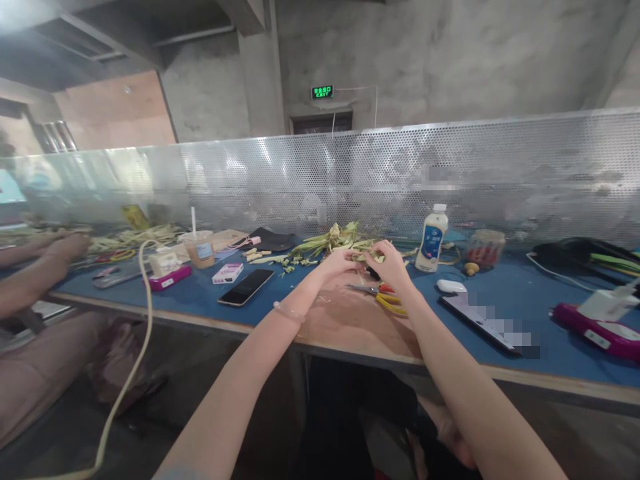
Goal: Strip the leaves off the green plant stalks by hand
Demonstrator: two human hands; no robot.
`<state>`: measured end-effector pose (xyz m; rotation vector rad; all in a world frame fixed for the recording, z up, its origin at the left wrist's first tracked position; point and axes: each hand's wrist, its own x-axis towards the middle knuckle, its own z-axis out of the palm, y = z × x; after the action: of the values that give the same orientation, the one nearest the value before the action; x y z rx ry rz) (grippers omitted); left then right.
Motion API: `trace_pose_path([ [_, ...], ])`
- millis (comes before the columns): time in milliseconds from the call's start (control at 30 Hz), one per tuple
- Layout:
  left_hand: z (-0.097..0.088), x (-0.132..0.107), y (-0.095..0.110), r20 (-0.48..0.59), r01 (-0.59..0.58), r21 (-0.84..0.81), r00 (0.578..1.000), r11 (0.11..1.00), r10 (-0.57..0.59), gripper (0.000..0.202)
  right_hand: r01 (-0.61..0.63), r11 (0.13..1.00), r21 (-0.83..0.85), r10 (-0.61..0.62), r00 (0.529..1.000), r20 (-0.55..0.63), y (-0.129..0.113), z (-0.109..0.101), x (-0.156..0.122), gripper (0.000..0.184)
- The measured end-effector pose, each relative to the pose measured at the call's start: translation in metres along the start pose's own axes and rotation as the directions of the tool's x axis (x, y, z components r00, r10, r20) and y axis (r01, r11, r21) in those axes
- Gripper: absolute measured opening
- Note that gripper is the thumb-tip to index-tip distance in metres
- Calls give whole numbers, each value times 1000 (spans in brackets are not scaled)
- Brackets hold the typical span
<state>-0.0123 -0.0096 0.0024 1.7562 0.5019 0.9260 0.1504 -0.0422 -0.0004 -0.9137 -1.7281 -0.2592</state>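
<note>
a bare concrete wall [450, 60] and a perforated metal screen [500, 173] back the long blue table [500, 300] where we work. our left hand [336, 261] and right hand [390, 263] meet over a brown board [350, 320]. just behind the hands lies a heap of green leaf strips [330, 241]. a white bottle [433, 239] stands to the right of the right hand, a dark phone [246, 287] lies well left of the left hand, and yellow-handled scissors [385, 298] lie just below the right. fingertips of both hands pinch one small leaf piece [363, 256] between them.
</note>
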Motion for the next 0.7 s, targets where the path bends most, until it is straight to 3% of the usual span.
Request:
trace_pose_path([
  [267,0,0,-3,-8,-25,59,1000,998,26,34,14,999,-46,-13,1000,18,-5,3,-4,8],
  [700,3,-1,2,-104,51,22,993,998,-49,43,-54,996,77,51,998,39,-4,8,-6,12],
])
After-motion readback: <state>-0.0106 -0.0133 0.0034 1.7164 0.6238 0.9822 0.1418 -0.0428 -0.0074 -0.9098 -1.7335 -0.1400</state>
